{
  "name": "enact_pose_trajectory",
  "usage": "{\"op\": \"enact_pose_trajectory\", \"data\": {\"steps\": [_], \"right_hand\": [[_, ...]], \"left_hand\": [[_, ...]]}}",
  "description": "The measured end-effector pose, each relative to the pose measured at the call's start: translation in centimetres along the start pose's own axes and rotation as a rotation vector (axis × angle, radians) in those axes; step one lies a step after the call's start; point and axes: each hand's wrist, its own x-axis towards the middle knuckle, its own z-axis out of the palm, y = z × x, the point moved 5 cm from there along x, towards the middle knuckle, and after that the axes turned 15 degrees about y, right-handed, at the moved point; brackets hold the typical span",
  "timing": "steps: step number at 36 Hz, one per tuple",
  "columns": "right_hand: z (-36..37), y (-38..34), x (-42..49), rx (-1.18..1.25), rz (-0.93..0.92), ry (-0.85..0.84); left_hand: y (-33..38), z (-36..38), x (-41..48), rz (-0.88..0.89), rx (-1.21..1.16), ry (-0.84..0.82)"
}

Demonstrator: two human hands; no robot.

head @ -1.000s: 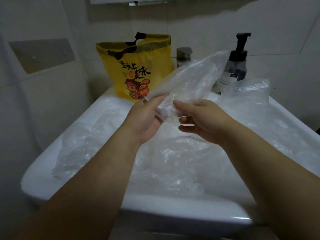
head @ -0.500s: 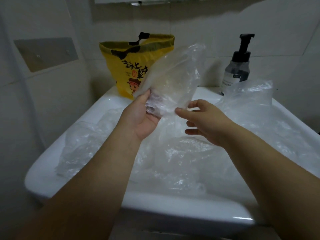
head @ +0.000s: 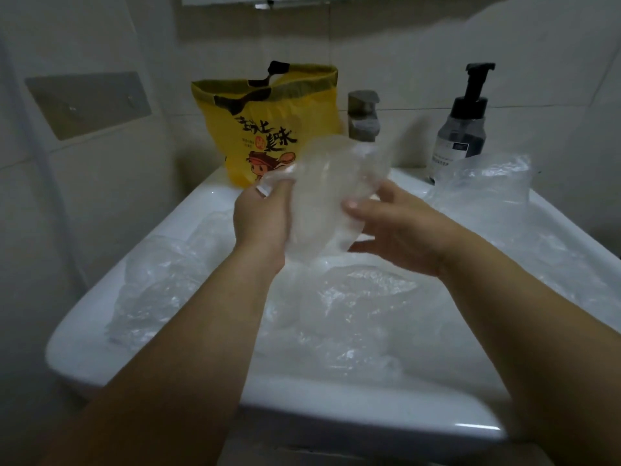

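Note:
A clear plastic bag [head: 331,193] is held up above the white sink [head: 336,412], blurred by motion. My left hand [head: 260,218] grips its left edge, a crumpled bit of plastic sticking out above the fingers. My right hand [head: 396,227] holds the bag's right side, thumb on the front and fingers behind. Several more crumpled clear plastic bags [head: 342,307] fill the sink basin below both hands.
A yellow printed bag with black handles [head: 265,122] stands at the sink's back left. A metal faucet [head: 363,114] is behind the held bag. A dark pump bottle [head: 462,126] stands back right, beside a puffed clear bag [head: 487,186]. Tiled walls close in on both sides.
The held bag has swung down and to the right, from upright to lying between both hands. My right hand, apart from it half a second ago, now holds its right side.

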Motion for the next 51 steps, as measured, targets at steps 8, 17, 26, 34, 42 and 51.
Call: {"op": "enact_pose_trajectory", "data": {"steps": [8, 17, 26, 34, 42, 51], "right_hand": [[-0.7, -1.2, -0.3, 0.149, -0.023, 0.132], [-3.1, -0.2, 0.7, 0.205, 0.009, 0.406], [-3.5, -0.3, 1.1, 0.446, 0.062, 0.391], [-3.0, -0.3, 1.3, 0.6, 0.102, 0.361], [-3.4, -0.9, 0.6, 0.557, 0.112, 0.306], [-3.1, -0.9, 0.3, 0.423, 0.195, 0.085]], "left_hand": [[1.3, -1.1, 0.4, 0.48, 0.335, 0.201], [1.0, -0.3, 0.2, 0.155, 0.109, 0.001], [1.2, 0.4, -0.9, -0.348, -0.32, -0.36], [1.1, 0.3, -0.7, -0.42, -0.3, -0.363], [0.9, -0.4, 0.5, -0.437, -0.393, -0.448], [1.2, -0.6, 1.1, -0.34, -0.419, -0.369]]}}
